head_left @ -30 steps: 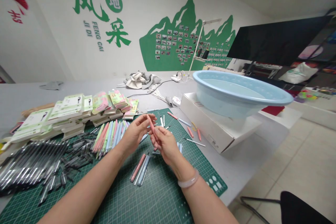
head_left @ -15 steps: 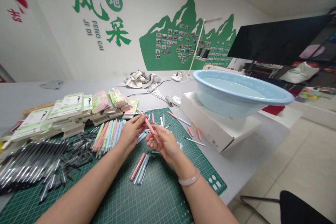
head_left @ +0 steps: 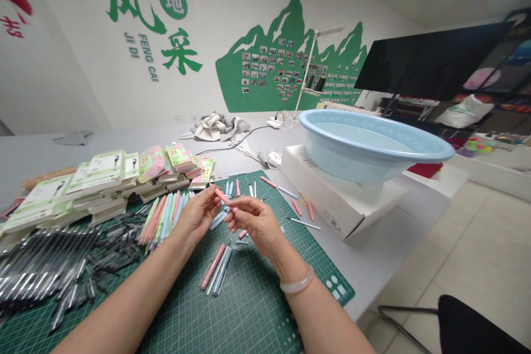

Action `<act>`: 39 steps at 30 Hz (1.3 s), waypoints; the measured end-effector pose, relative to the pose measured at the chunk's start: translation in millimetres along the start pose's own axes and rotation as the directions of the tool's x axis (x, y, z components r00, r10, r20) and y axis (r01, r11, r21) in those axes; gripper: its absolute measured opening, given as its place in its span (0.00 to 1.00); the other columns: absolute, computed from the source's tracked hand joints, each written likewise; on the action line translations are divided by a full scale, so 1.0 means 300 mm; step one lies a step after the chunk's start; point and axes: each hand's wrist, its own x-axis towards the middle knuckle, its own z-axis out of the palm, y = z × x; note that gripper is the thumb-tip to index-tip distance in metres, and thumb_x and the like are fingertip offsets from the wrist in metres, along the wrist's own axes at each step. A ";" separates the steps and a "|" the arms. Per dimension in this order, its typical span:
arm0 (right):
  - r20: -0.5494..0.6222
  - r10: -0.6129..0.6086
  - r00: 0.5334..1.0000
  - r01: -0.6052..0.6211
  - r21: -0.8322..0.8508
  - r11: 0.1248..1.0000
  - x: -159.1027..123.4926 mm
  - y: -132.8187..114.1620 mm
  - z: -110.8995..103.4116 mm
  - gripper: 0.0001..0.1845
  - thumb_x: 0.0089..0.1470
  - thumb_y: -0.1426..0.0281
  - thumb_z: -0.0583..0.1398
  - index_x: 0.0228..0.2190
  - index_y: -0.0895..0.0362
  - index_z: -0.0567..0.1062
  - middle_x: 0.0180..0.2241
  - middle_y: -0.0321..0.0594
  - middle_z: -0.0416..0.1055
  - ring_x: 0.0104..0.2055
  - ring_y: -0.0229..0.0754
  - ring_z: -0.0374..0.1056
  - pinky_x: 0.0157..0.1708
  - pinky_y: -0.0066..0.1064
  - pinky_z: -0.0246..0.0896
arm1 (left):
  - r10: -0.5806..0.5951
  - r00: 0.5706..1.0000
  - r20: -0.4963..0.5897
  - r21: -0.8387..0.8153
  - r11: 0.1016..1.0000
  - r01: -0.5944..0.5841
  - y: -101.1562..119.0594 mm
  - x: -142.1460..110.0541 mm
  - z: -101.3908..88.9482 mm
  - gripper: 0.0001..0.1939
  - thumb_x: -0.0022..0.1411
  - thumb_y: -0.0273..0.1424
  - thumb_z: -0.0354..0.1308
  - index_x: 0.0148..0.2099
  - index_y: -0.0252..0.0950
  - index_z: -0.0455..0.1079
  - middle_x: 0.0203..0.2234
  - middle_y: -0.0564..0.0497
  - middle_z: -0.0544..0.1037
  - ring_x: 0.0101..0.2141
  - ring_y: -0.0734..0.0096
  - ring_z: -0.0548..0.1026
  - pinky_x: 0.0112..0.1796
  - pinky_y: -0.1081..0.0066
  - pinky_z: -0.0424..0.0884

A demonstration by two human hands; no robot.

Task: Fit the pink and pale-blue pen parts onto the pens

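Note:
My left hand (head_left: 199, 211) is closed on a pink pen barrel (head_left: 222, 195), which slants down to the right above the cutting mat. My right hand (head_left: 258, 224), with a pale bangle on its wrist, pinches the lower end of the same barrel; its fingers partly hide it. Below them on the green cutting mat (head_left: 178, 310) lie a pink pen (head_left: 213, 267) and blue pens (head_left: 223, 272) side by side. Left of my left hand is a row of pastel pens (head_left: 161, 215). Behind and under my hands are loose blue pen parts (head_left: 218, 219), partly covered.
Black pens (head_left: 41, 265) fill the mat's left side, with piled small boxes (head_left: 99, 168) behind. A large blue basin (head_left: 373, 146) sits on a white carton (head_left: 327, 193) at right. Pink caps (head_left: 311, 211) and a thin white refill (head_left: 304, 223) lie before it. Crumpled cloth (head_left: 211, 126) lies farther back.
The pink barrel has tipped over to the left and lower, and both hands have shifted slightly left with it. The right fingers have changed their grip. The view has turned slightly.

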 end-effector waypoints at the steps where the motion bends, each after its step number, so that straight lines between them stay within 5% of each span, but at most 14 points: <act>1: 0.026 0.018 1.000 -0.018 0.005 1.000 -0.001 -0.001 0.001 0.13 0.48 0.70 0.63 0.39 0.57 0.75 0.31 0.40 0.74 0.29 0.36 0.69 0.32 0.30 0.64 | 0.005 0.999 0.039 -0.003 1.000 -0.005 0.003 0.003 -0.005 0.03 0.57 0.26 0.58 0.32 0.30 0.70 0.22 0.52 0.74 0.21 0.80 0.72 0.23 0.82 0.72; 9: 0.090 0.095 0.991 -0.090 -0.053 0.995 -0.010 -0.007 0.032 0.21 0.43 0.69 0.66 0.42 0.53 0.74 0.35 0.39 0.72 0.31 0.37 0.68 0.33 0.31 0.64 | -0.047 0.962 0.270 0.195 0.981 -0.006 0.045 -0.031 -0.044 0.10 0.53 0.32 0.62 0.38 0.33 0.71 0.23 0.53 0.72 0.23 0.78 0.72 0.25 0.78 0.71; 13: -0.098 0.126 0.987 -0.137 -0.114 0.984 0.002 0.012 0.019 0.23 0.49 0.63 0.62 0.48 0.52 0.70 0.24 0.33 0.68 0.22 0.32 0.61 0.21 0.24 0.57 | 0.064 0.965 0.253 0.503 0.844 -0.188 0.157 -0.011 -0.116 0.15 0.52 0.40 0.61 0.38 0.34 0.71 0.23 0.54 0.71 0.21 0.78 0.68 0.22 0.79 0.64; 15: -0.281 0.106 0.954 -0.153 -0.150 0.977 0.015 0.029 -0.009 0.18 0.49 0.60 0.61 0.41 0.55 0.72 0.21 0.31 0.64 0.18 0.30 0.54 0.16 0.22 0.51 | 0.191 0.961 0.200 0.764 0.584 -0.275 0.243 0.024 -0.169 0.16 0.52 0.43 0.58 0.36 0.35 0.70 0.19 0.55 0.69 0.19 0.76 0.66 0.21 0.77 0.61; 18: -0.442 0.018 0.897 -0.101 -0.164 0.981 0.031 0.046 -0.059 0.13 0.46 0.63 0.62 0.33 0.58 0.73 0.18 0.30 0.61 0.17 0.30 0.51 0.15 0.21 0.44 | 0.230 0.962 0.149 0.986 -0.110 -0.127 0.353 0.083 -0.238 0.14 0.51 0.42 0.56 0.27 0.35 0.70 0.15 0.53 0.70 0.20 0.69 0.69 0.24 0.73 0.60; 19: -0.472 -0.004 0.882 -0.083 -0.165 0.983 0.034 0.047 -0.073 0.12 0.45 0.64 0.62 0.32 0.59 0.73 0.18 0.30 0.61 0.17 0.29 0.51 0.15 0.21 0.43 | 0.218 0.963 0.158 0.961 -0.259 -0.099 0.375 0.099 -0.254 0.13 0.49 0.40 0.57 0.24 0.35 0.69 0.15 0.51 0.71 0.21 0.67 0.70 0.26 0.72 0.60; 21: -0.508 -0.038 0.861 -0.055 -0.167 0.984 0.037 0.042 -0.093 0.11 0.44 0.66 0.62 0.31 0.59 0.72 0.18 0.30 0.62 0.18 0.29 0.52 0.17 0.22 0.42 | 0.194 0.967 0.163 0.919 -0.385 -0.078 0.393 0.120 -0.275 0.11 0.45 0.37 0.59 0.19 0.36 0.67 0.16 0.49 0.72 0.24 0.63 0.72 0.28 0.71 0.60; 34: -0.600 -0.101 0.794 0.002 -0.163 0.987 0.038 -0.013 -0.140 0.13 0.40 0.66 0.63 0.30 0.59 0.72 0.18 0.31 0.63 0.18 0.31 0.54 0.18 0.24 0.42 | 0.228 0.957 0.179 0.905 -0.419 -0.069 0.311 0.167 -0.292 0.15 0.45 0.43 0.60 0.27 0.36 0.69 0.28 0.41 0.77 0.33 0.55 0.74 0.31 0.71 0.62; 39: -0.615 -0.105 0.781 0.011 -0.154 0.988 0.034 -0.030 -0.153 0.12 0.41 0.67 0.62 0.31 0.59 0.72 0.19 0.31 0.64 0.19 0.30 0.55 0.19 0.23 0.45 | 0.311 0.929 0.202 0.878 -0.479 -0.030 0.287 0.105 -0.210 0.16 0.51 0.44 0.56 0.36 0.37 0.69 0.31 0.41 0.77 0.34 0.55 0.74 0.32 0.70 0.62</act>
